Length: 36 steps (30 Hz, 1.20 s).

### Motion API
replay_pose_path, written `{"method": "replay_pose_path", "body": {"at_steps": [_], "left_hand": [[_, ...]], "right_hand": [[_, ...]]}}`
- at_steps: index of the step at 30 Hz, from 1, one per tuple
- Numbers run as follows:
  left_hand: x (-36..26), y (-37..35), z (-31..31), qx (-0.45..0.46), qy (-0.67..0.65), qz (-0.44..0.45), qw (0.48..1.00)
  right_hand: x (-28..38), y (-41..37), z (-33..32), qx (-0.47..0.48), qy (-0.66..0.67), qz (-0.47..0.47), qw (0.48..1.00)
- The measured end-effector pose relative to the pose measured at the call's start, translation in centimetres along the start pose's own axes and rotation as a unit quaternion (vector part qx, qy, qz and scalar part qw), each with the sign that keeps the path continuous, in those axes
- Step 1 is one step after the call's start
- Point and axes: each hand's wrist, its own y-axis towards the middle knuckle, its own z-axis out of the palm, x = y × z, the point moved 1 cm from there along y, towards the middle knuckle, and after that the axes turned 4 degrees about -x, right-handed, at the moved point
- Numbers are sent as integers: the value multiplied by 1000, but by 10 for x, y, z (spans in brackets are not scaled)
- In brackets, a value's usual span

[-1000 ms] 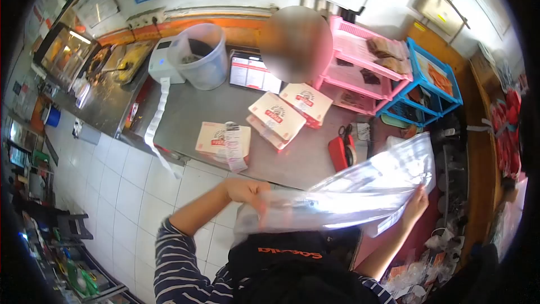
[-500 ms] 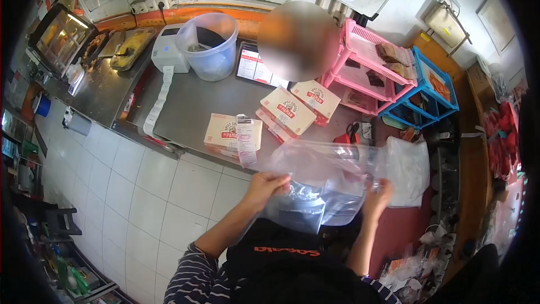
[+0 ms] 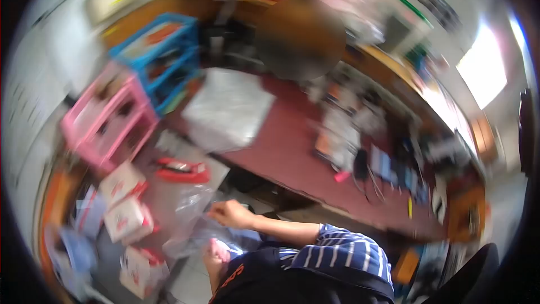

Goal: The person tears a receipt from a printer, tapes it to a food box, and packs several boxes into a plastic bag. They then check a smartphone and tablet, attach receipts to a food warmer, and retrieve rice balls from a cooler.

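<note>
The picture is blurred by motion. A clear plastic bag (image 3: 194,233) hangs over the metal table's edge, between and beside my hands. My right hand (image 3: 232,214) is closed on its upper part, near the red stapler-like item (image 3: 183,170). Lower down, my left hand (image 3: 216,252) is closed at the bag's near side, its fingers partly smeared. Printed food boxes stand left of the bag: one box (image 3: 138,273) near the front, another box (image 3: 128,219) behind it, and a further box (image 3: 121,183) beyond.
Pink rack (image 3: 109,121) and blue rack (image 3: 160,59) stand at the left back. A stack of white plastic bags (image 3: 228,110) lies on the dark red table (image 3: 287,135). Further right are plastic-wrapped items (image 3: 340,135), cables and a yellow marker (image 3: 410,207). A bucket (image 3: 70,259) is lower left.
The view has swung right, so the racks and boxes now appear at the left and more of the red table shows. My hands are closer together and the bag hangs less spread out.
</note>
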Motion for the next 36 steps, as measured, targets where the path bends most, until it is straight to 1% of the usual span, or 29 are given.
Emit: {"method": "replay_pose_path", "body": {"at_steps": [1, 3, 4, 5, 6, 7, 8, 9, 10, 11, 14, 16, 17, 18, 21, 22, 23, 25, 26, 28, 29, 30, 33, 34, 36], "left_hand": [[0, 7, 8, -41, -4, -1, 999], [-2, 31, 12, -129, -53, 2, 990], [-6, 40, 28, -160, -7, 40, 986], [-5, 58, 5, -65, 40, 54, 996], [-3, 67, 27, -256, 32, 82, 963], [-19, 77, 44, -65, 110, 83, 988], [-24, 92, 33, -59, 173, 95, 979], [-21, 112, 13, -81, 165, 91, 979], [-17, 128, 0, -119, 167, 111, 972], [-12, 139, -1, -158, 170, 130, 964], [-3, 143, 61, -270, 237, 124, 925], [6, 154, 87, -284, 197, 69, 936], [10, 160, 95, -279, 209, 66, 935], [15, 166, 102, -274, 221, 64, 934], [28, 181, 118, -219, 343, 135, 904], [31, 183, 120, -203, 341, 125, 909], [35, 183, 130, -187, 340, 114, 915], [43, 179, 150, -177, 235, 41, 955], [44, 180, 153, -170, 233, 30, 957], [51, 181, 159, -164, 217, 32, 962], [54, 180, 164, -162, 210, 33, 964], [56, 181, 166, -185, 201, 16, 962], [73, 177, 189, -201, 213, 50, 955], [75, 179, 191, -165, 204, 21, 965], [84, 180, 208, -134, 222, 5, 966]], "right_hand": [[-3, -5, -9, -2, 18, 63, 998], [-16, -22, -33, -96, 21, 104, 990], [-29, -31, -51, -186, 26, 97, 977], [-47, -44, -71, -269, 27, 88, 959], [-62, -57, -102, -369, -5, 68, 927], [-100, -92, -179, -569, -71, 106, 812], [-150, -119, -219, -640, -101, 195, 737], [-162, -145, -264, -707, -122, 235, 656], [-238, -187, -299, -715, -241, 243, 610], [-271, -218, -330, -631, -389, 388, 548], [-332, -252, -386, -549, -305, 475, 617], [-330, -244, -405, -476, -290, 545, 626], [-324, -240, -409, -437, -281, 580, 628], [-324, -241, -412, -437, -303, 573, 623], [-351, -259, -429, -444, -249, 485, 711], [-350, -261, -432, -477, -237, 435, 726], [-353, -265, -433, -479, -193, 420, 746], [-362, -276, -438, -480, -106, 389, 779], [-365, -280, -438, -483, -47, 385, 785], [-368, -284, -438, -485, 72, 375, 787], [-367, -285, -439, -490, 106, 382, 776], [-364, -284, -439, -495, 140, 390, 764], [-358, -282, -443, -509, 237, 394, 728], [-355, -282, -445, -513, 267, 392, 715], [-346, -279, -453, -519, 315, 417, 677]]}}
